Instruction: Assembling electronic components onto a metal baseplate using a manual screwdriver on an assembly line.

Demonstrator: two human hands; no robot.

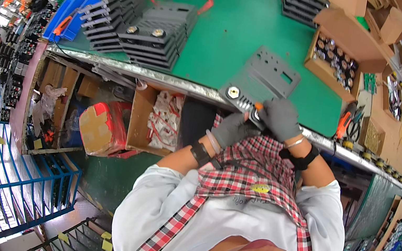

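A flat grey panel with slots and a rectangular cutout lies at the table's front edge. One round part with a brass-coloured centre sits on its left corner. My left hand, in a grey glove, is closed at the panel's near edge. My gloved right hand is curled over the near right corner, its fingers bent close to the left hand's fingertips. Between the hands show a small orange piece and a dark round part; the fingers partly hide both, and what the right hand grips is unclear.
Stacked grey panels stand left on the green table, beside a blue bin. To the right are a cardboard box of round parts, orange-handled tools and a tray of small brass-coloured pieces. Under the table sits an open carton.
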